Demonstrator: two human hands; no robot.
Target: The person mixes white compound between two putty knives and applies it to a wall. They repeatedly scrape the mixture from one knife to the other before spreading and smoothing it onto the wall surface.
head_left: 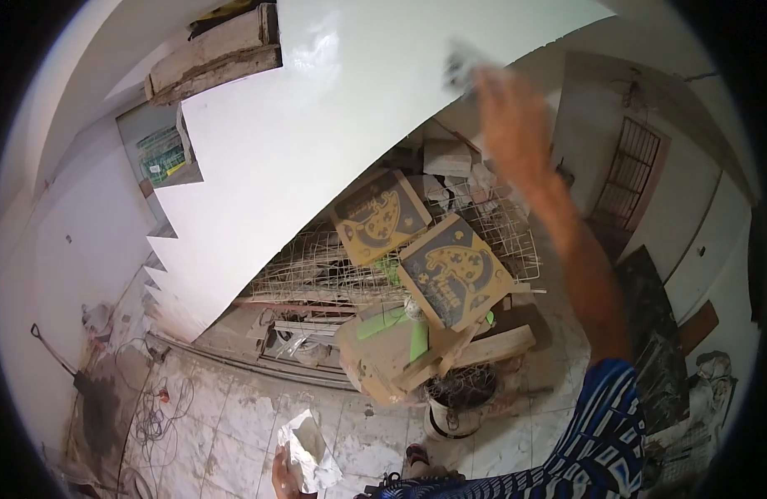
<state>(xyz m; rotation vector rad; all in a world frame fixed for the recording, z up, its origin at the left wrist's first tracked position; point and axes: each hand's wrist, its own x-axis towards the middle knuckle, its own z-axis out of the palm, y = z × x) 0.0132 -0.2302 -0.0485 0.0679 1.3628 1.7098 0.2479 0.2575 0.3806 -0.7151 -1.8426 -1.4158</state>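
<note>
My right hand [510,112], arm stretched up, is closed around a grey flat tool [461,68], blurred by motion; its exact kind I cannot tell. That tool overlaps the smooth white side [317,133] of a staircase, near its slanting lower edge. Low in the view, the fingers of my left hand [283,476] are closed on a crumpled white, silvery packet [308,449], which stands open at the top. Part of the left hand is hidden behind the packet and cut off by the frame's bottom edge.
Under the stairs lie pizza boxes [382,218], a wire mesh [308,262], wood pieces [500,345] and a flattened carton [383,358]. A bucket [450,420] stands near my foot [418,457]. At left are a shovel [55,349] and a tangled cable [163,416] on the dusty tiled floor.
</note>
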